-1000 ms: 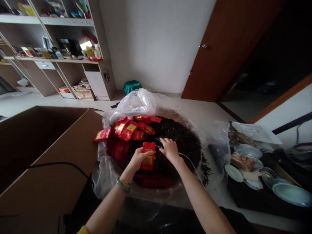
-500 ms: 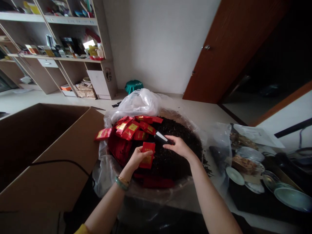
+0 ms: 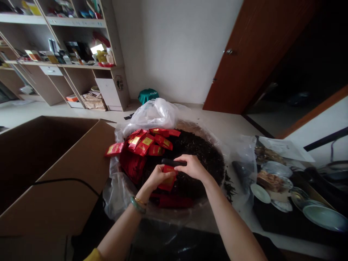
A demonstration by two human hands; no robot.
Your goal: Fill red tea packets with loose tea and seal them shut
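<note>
My left hand point(image 3: 157, 177) is closed around a small red packet point(image 3: 166, 185) with gold print, thumb across its front. My right hand point(image 3: 191, 166) grips a slim black tool point(image 3: 169, 162) between thumb and fingers. That tool lies level across the packet's upper edge; its exact kind I cannot make out. Beneath both hands is a heap of dark loose tea leaves point(image 3: 202, 148) in a wide round container lined with clear plastic point(image 3: 160, 112). More red packets point(image 3: 145, 144) lie on the left part of the heap, some in a dense stack.
A large open cardboard box point(image 3: 89, 174) stands to the left, a black cable across its side. On the right, bowls point(image 3: 323, 215) and a clear tub point(image 3: 276, 177) rest on a dark surface. Behind are shelves point(image 3: 76, 23), a green bundle point(image 3: 148, 95) and a brown door point(image 3: 231, 72).
My right hand has moved left and brought the black tool from beside the packet onto its top edge. The tool has turned, hiding its pale face. The left hand still holds the packet.
</note>
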